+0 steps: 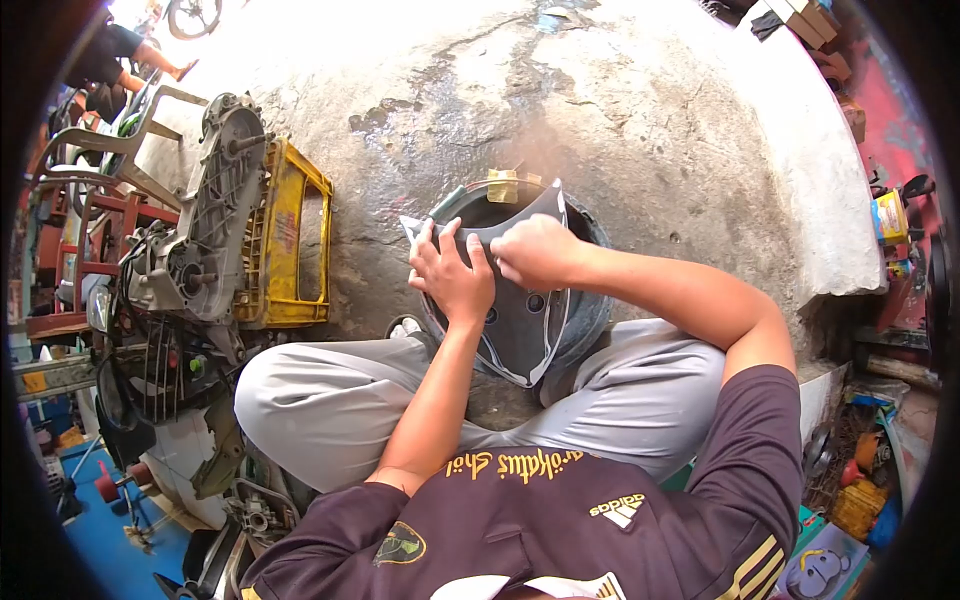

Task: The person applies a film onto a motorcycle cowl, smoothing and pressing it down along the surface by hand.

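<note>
A dark grey curved panel (518, 325) with whitish worn edges and round holes lies across a dark round tub (592, 330) between my bent legs. It looks like a vehicle body panel. My left hand (455, 275) rests on the panel's left part, fingers spread and pressed against its surface. Beside it, my right hand (535, 250) is closed in a fist against the panel's upper part. Whatever the curled fingers hold, if anything, is hidden. A yellowish piece (502, 186) sits on the tub's far rim.
To the left, a metal engine casing (215, 200) leans by a yellow crate (315, 240), with a plastic chair (125, 140) behind. Wet, cracked concrete (430, 110) stretches ahead. A white ledge (825, 190) runs along the right, near assorted parts. Another person's leg (150, 60) shows far left.
</note>
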The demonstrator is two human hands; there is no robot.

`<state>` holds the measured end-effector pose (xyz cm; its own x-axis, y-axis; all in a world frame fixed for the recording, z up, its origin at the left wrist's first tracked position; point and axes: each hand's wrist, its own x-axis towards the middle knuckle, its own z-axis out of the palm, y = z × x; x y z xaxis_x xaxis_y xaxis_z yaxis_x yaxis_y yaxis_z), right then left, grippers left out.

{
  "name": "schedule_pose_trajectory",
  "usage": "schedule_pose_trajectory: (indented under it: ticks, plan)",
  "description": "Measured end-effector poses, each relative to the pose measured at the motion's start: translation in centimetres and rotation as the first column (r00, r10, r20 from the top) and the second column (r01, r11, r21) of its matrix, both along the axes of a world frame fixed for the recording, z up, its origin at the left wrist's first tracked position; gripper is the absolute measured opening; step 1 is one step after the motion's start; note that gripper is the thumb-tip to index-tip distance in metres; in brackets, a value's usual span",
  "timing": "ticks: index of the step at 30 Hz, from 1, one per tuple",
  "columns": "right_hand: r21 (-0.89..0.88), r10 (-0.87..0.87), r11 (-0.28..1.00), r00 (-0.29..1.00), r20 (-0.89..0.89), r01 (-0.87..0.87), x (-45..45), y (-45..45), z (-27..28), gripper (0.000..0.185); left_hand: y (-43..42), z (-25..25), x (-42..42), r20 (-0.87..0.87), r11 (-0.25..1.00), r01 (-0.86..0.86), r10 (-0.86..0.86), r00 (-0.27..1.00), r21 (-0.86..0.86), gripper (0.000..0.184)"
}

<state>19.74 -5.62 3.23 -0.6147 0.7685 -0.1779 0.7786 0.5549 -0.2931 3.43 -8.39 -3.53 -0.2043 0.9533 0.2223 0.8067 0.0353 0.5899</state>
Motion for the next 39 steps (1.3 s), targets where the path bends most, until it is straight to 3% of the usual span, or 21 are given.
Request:
schedule_pose_trajectory:
  ticks: [4,9,12,16,18,20,21,24,28,32,35,39]
  plan:
    - [0.036,-0.053,0.998,0.996,-0.070,0.056,1.0,1.0,-0.2,0.024,-0.1,0.1,0.0,0.003,1.000,-0.003,0.003,1.000,-0.005,0.041]
    - [-0.205,0.035,0.979,0.998,0.060,-0.022,0.3,0.3,1.4,0.024,-0.1,0.2,0.1,0.009,1.000,-0.006,0.006,1.000,0.000,0.040]
    - [-0.107,-0.032,0.994,0.998,0.047,0.037,1.1,1.2,0.8,0.024,0.0,-0.1,0.0,0.005,1.000,-0.009,0.009,1.000,0.012,0.040]
    - [-0.053,-0.108,0.993,0.988,-0.110,0.103,2.0,1.2,-0.2,0.024,0.0,0.1,0.0,0.011,1.000,-0.008,0.008,1.000,0.008,0.040]
    - [-0.066,-0.131,0.990,0.987,-0.093,0.125,1.5,1.0,0.4,0.024,-0.1,0.1,0.1,0.012,1.000,-0.006,0.006,1.000,0.008,0.040]
    - [-0.193,-0.035,0.980,0.995,0.094,0.053,1.3,0.9,1.2,0.023,-0.1,0.0,0.1,0.009,1.000,-0.007,0.007,1.000,0.008,0.040]
    - [-0.272,-0.030,0.961,0.994,0.101,0.056,1.1,0.7,1.4,0.023,-0.1,-0.1,0.1,0.009,1.000,-0.006,0.006,1.000,0.010,0.040]
    - [-0.289,-0.055,0.955,0.996,0.074,0.074,1.5,0.8,2.2,0.023,-0.1,-0.1,0.1,0.006,1.000,-0.006,0.006,1.000,0.010,0.040]
    - [-0.094,-0.179,0.980,0.984,-0.022,0.176,3.2,1.9,0.4,0.024,0.0,0.0,0.1,-0.003,1.000,-0.010,0.010,1.000,-0.008,0.040]
    - [-0.084,-0.175,0.982,0.984,-0.031,0.171,3.2,1.6,-0.1,0.023,-0.1,-0.1,0.1,0.004,1.000,-0.003,0.003,1.000,-0.010,0.040]
    - [-0.369,-0.034,0.929,0.999,0.021,0.039,2.4,0.9,0.5,0.023,0.0,-0.3,0.0,-0.018,0.999,0.005,-0.004,1.000,0.034,0.041]
    - [-0.302,-0.059,0.950,0.995,0.078,0.080,2.3,1.3,1.2,0.023,0.0,-0.3,0.1,-0.014,0.999,0.000,0.000,1.000,0.032,0.040]
